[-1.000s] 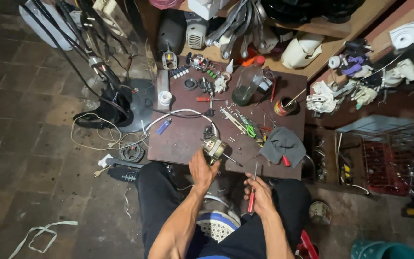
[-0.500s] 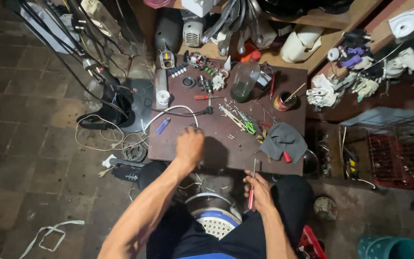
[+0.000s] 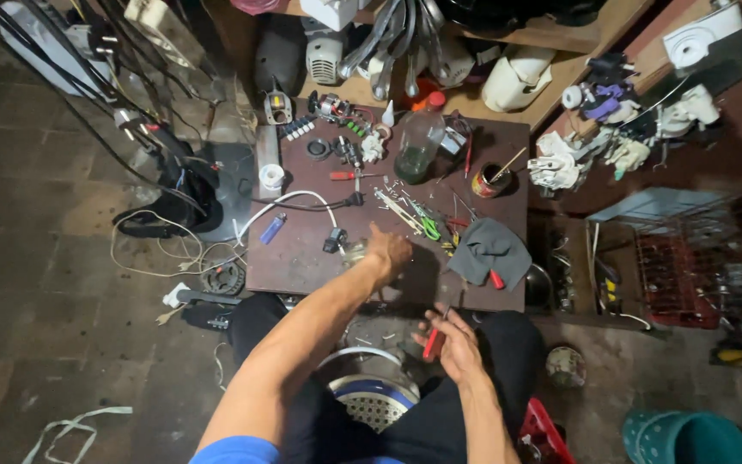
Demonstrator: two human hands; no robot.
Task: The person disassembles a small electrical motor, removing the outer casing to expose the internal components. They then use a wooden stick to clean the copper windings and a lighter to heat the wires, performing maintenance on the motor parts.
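Head view looks straight down on a low, dark brown bench point(image 3: 302, 258) crowded with small parts, set close in front of the seated person's knees so that everything lies within an arm's stretch. The left hand point(image 3: 388, 252) reaches out over the middle of the bench, fingers curled loosely downward; it rests on or just over a small metal part point(image 3: 351, 252) at its left side, though whether it grips that part cannot be told, since the back of the hand hides the fingertips. The right hand point(image 3: 453, 344) stays near the body, below the bench's near edge, closed around a red-handled screwdriver point(image 3: 433, 342) whose shaft points up toward the bench, kept ready rather than laid down. Just right of the left hand lie green-handled pliers point(image 3: 429, 227) among loose metal pieces, and a grey cloth point(image 3: 491, 249) sits further right. A blue lighter point(image 3: 272, 228) and a white cable point(image 3: 289, 204) lie to the left, a clear bottle point(image 3: 418, 146) at the far side, pushed back from the working spot.
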